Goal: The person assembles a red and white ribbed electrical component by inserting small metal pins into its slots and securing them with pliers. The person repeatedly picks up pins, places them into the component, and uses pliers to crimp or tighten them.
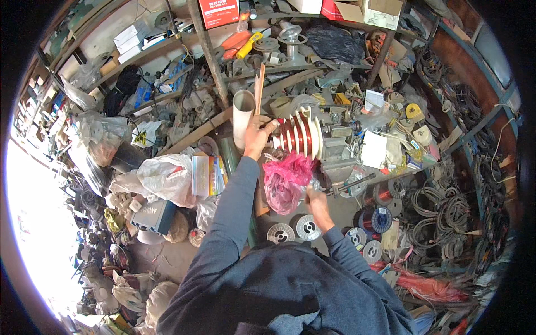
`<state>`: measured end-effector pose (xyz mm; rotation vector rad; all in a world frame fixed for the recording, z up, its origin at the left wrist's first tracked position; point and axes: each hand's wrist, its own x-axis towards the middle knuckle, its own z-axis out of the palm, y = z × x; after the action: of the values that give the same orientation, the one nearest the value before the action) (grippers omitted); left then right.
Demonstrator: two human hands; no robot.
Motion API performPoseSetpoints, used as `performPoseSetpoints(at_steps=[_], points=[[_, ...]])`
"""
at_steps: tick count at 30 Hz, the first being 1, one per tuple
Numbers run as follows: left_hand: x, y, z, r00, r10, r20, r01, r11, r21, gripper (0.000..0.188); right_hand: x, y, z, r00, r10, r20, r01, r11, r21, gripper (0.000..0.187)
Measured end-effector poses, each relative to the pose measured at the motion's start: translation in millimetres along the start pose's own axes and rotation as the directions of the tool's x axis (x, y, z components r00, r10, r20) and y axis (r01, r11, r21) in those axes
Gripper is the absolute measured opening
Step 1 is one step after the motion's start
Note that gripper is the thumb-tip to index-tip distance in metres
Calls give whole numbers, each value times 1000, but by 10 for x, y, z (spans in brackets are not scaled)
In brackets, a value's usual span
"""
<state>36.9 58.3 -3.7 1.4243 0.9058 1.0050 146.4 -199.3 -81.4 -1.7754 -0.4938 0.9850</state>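
Observation:
A winding former (pixel 300 135) with cream discs carries reddish copper wire in the gaps between them. My left hand (pixel 258 137) is at its left end, the fingers closed near the copper windings; what they pinch is too small to make out. Lower and to the right, my right hand (pixel 318 207) is curled closed beside a pink plastic bag (pixel 282 187), and whatever it grips is hidden. The bag hangs just under the former. A pale upright tube (pixel 241 120) and a thin wooden strip (pixel 259 86) stand right by my left hand.
Wire spools (pixel 307 227) stand on the floor close to my body, with more spools (pixel 381 220) at the right. Coiled cables (pixel 444 206) hang along the right wall. Cluttered shelves (pixel 268 72) fill the back. Plastic bags (pixel 164 178) and a blue-grey box (pixel 153 216) lie at the left.

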Motion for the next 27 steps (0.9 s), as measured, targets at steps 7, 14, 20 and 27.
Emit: performPoseSetpoints(at_steps=[7,14,20,27], points=[[-480,-93,-72,947,-215,238,260,950,-174,31,76,-11,-18,989,-144,-25,146,987,75,57],[-539,64,-91,956,-27,291,64,991,-119,26,165,-44,-39,963,-270,2,266,950,163,52],[-157,140,33,991,82,-108,-84,996,-16,37,34,-51,20,998,47,39,-50,994,100,50],[-216,-151,-12,978,-181,102,181,983,10,25,172,-30,-16,958,-285,11,281,950,137,50]])
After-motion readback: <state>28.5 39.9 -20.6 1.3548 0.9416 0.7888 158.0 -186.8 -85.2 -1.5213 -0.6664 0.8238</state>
